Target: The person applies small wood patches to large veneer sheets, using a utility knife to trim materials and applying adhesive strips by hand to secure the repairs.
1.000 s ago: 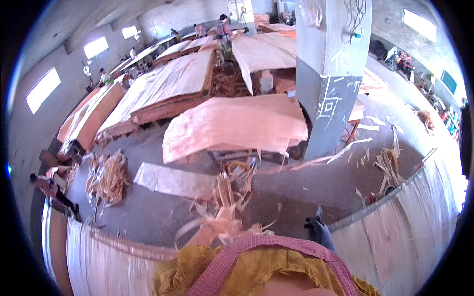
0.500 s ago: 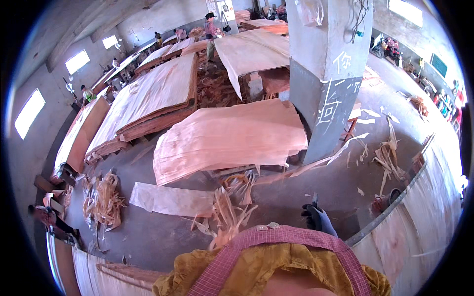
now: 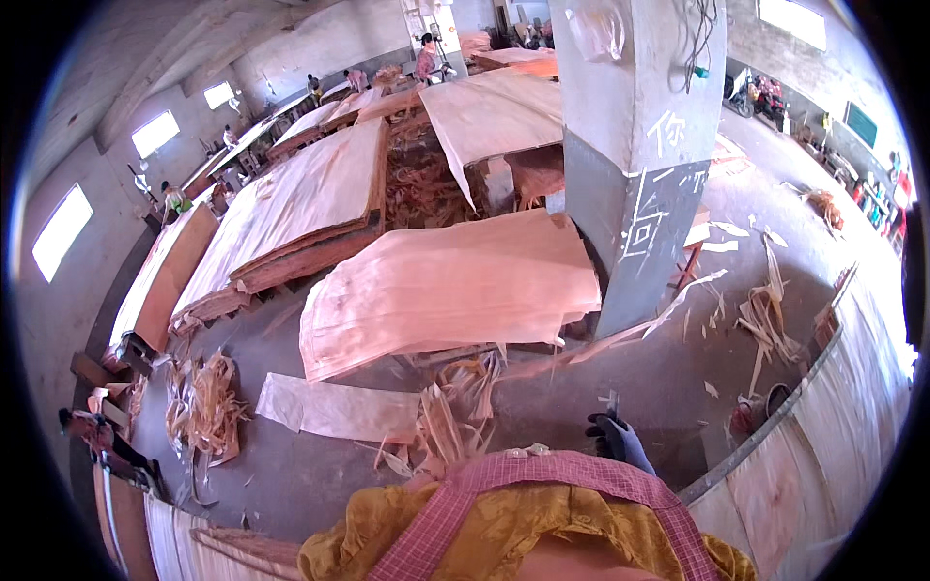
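Observation:
My right hand (image 3: 618, 441), in a dark glove with a grey-blue back, is low in front of my body. Its fingers are closed around a short, flat, knife-like blade (image 3: 612, 402) that points up and away from me. My left hand does not show. Ahead lies a stack of thin pinkish wood veneer sheets (image 3: 450, 286), its near edge curling down. On the floor before it is a pale strip of veneer (image 3: 339, 407). Close to my body, a bunch of torn veneer strips (image 3: 441, 426) stands up in front of my apron strap.
A grey and white pillar (image 3: 635, 194) rises behind the stack's right end. Large veneer piles (image 3: 300, 194) stand at the left. Scrap heaps (image 3: 208, 407) and loose strips (image 3: 765, 320) litter the floor. More veneer (image 3: 823, 436) curves along my right. A person (image 3: 107, 441) walks at far left.
The view has tilted and shifted slightly. My right hand still holds the blade low in front. The person at far left is more upright and further into view.

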`<action>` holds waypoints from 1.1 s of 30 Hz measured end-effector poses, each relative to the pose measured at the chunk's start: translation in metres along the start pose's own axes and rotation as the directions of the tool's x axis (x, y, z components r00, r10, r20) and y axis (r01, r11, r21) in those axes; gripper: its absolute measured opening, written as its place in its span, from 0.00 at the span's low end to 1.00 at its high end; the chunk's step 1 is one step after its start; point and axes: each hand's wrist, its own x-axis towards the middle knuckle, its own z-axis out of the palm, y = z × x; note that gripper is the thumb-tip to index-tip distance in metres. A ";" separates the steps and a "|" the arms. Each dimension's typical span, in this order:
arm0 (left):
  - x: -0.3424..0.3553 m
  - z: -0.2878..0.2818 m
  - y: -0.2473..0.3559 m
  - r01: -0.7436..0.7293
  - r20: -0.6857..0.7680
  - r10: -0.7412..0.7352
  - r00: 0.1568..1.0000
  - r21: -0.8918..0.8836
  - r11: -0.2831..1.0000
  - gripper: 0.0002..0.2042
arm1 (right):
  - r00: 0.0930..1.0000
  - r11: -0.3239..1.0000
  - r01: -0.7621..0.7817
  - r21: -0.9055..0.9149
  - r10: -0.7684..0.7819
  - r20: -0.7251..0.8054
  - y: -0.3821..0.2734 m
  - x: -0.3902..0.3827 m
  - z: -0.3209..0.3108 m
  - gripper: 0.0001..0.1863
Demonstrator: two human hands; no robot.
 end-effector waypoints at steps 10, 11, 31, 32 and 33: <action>-0.001 -0.086 0.208 -0.526 -0.220 0.708 0.671 0.532 0.664 0.16 | 1.000 0.998 -0.023 0.066 0.023 -0.001 0.010 0.014 -0.008 0.17; -0.021 -0.094 0.247 -0.574 -0.304 0.761 0.574 0.512 0.638 0.17 | 0.998 0.996 -0.034 0.080 0.037 -0.043 0.008 0.015 -0.005 0.18; -0.350 -0.133 0.436 -0.706 -0.175 0.693 -0.699 0.323 -0.631 0.35 | 0.981 0.988 -0.156 0.021 0.157 -0.113 0.013 0.019 0.016 0.21; -0.350 -0.138 0.437 -0.702 -0.186 0.686 -0.704 0.329 -0.631 0.34 | 0.994 0.996 -0.092 0.007 0.093 -0.061 0.013 0.021 0.015 0.20; -0.351 -0.144 0.439 -0.699 -0.190 0.681 -0.707 0.338 -0.631 0.34 | 0.990 0.991 -0.131 -0.020 0.129 -0.062 0.013 0.021 0.015 0.19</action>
